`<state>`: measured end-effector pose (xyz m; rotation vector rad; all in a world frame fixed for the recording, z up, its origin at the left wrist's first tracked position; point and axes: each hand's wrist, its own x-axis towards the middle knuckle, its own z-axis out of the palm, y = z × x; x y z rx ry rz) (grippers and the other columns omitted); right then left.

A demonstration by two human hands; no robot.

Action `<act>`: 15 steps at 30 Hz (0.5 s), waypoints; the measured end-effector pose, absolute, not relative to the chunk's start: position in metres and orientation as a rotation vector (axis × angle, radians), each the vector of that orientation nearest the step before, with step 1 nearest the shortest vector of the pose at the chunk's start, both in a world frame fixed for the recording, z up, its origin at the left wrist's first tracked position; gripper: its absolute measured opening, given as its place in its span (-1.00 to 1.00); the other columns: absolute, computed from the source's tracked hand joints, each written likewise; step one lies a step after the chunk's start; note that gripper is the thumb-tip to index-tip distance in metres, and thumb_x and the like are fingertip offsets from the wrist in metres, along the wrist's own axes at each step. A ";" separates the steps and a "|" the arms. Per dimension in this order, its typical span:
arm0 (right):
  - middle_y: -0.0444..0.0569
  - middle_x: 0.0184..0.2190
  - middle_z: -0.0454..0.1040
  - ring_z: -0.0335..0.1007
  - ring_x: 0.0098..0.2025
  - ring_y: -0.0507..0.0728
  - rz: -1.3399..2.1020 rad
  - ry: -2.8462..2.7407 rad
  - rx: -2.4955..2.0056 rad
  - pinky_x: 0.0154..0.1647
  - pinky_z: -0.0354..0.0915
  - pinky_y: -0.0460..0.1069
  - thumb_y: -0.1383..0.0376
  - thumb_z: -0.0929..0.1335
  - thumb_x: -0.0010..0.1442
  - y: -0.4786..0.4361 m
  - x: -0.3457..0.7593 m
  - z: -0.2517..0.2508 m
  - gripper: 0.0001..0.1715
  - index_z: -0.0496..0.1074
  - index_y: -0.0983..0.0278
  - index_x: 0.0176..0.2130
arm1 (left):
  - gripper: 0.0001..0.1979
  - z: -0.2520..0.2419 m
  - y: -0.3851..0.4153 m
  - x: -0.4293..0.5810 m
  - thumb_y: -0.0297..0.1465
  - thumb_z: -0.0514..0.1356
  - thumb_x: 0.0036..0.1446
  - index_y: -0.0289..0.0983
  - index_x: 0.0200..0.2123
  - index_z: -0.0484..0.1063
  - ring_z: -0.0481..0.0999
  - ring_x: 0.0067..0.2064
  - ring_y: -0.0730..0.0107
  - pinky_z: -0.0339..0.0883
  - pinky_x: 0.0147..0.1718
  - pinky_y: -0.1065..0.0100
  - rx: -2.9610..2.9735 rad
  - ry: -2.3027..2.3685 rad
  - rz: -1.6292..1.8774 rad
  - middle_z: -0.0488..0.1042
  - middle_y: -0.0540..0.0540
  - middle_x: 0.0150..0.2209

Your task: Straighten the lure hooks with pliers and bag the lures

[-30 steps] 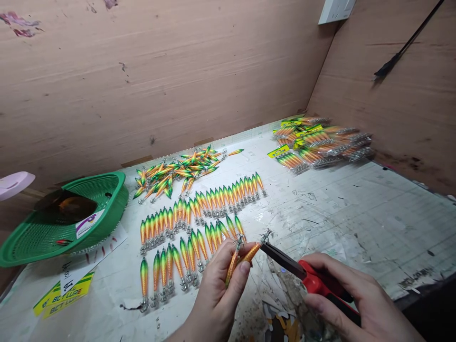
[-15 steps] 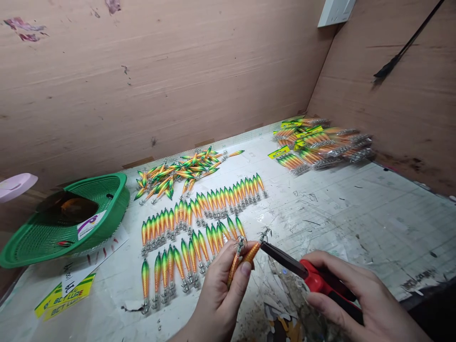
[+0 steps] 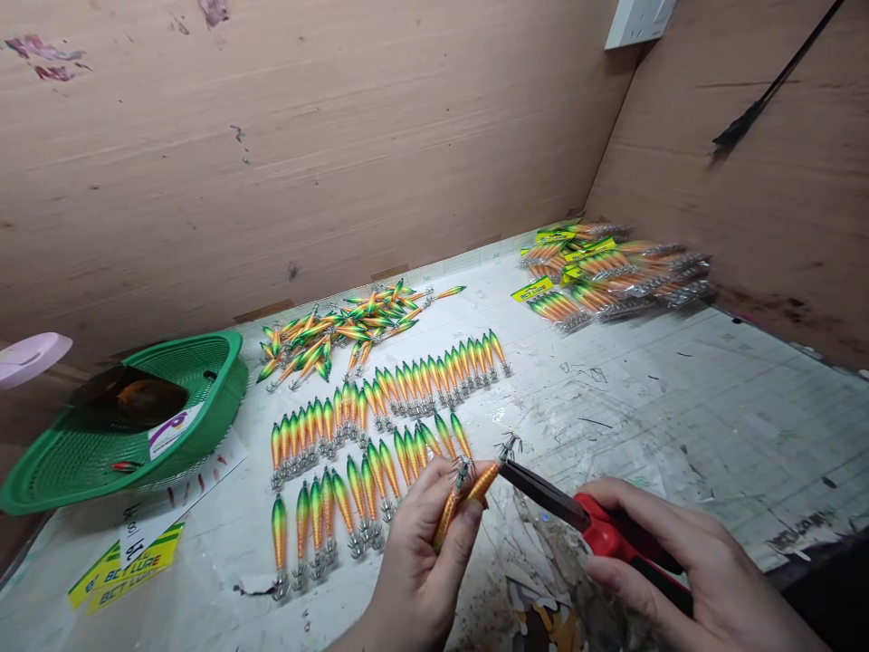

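Two lures [image 3: 463, 496] are being pinched in the left hand [image 3: 421, 566], hooks exposed to pliers [image 3: 584, 521] being gripped by the right hand [image 3: 685, 566].

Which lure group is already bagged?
The far-right pile of lures by the side wall: in clear packets with yellow header cards. The heap and rows lie loose.

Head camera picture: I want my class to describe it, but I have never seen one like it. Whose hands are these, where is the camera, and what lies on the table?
The camera sits on a person's head, looking down at their own bare hands. The left hand holds two orange squid lures. The right hand grips red-handled pliers, their tip at one lure's hooks. On the white table lie rows of green-orange lures, a loose heap, packed lures, yellow labels and a green basket.
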<state>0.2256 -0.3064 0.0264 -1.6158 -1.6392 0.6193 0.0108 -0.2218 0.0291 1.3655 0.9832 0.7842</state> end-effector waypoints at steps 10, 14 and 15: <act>-0.17 -0.50 0.49 0.44 -0.48 0.04 0.664 -1.485 -1.653 -0.49 0.33 -0.13 0.03 0.35 0.23 -0.305 0.220 0.026 -0.74 0.47 0.15 -0.26 | -0.60 0.023 -0.217 0.004 -0.09 0.20 0.20 -0.18 -0.03 0.59 0.35 -0.25 0.15 0.29 -0.25 0.26 1.331 0.980 0.684 0.36 -0.15 -0.39; -0.16 -0.47 0.51 0.46 -0.46 0.03 0.654 -1.564 -1.643 -0.47 0.37 -0.16 0.08 0.36 0.23 -0.304 0.221 0.029 -0.78 0.40 0.16 -0.34 | -0.58 0.015 -0.220 0.000 -0.11 0.20 0.21 -0.18 0.05 0.54 0.33 -0.37 0.27 0.25 -0.40 0.33 1.273 1.033 0.664 0.36 -0.11 -0.43; -0.17 -0.46 0.51 0.47 -0.45 0.03 0.645 -1.561 -1.644 -0.47 0.37 -0.16 0.08 0.36 0.23 -0.304 0.221 0.030 -0.78 0.40 0.16 -0.33 | -0.58 0.015 -0.222 0.000 -0.10 0.21 0.20 -0.17 0.04 0.54 0.32 -0.38 0.29 0.24 -0.42 0.33 1.280 1.053 0.679 0.37 -0.11 -0.42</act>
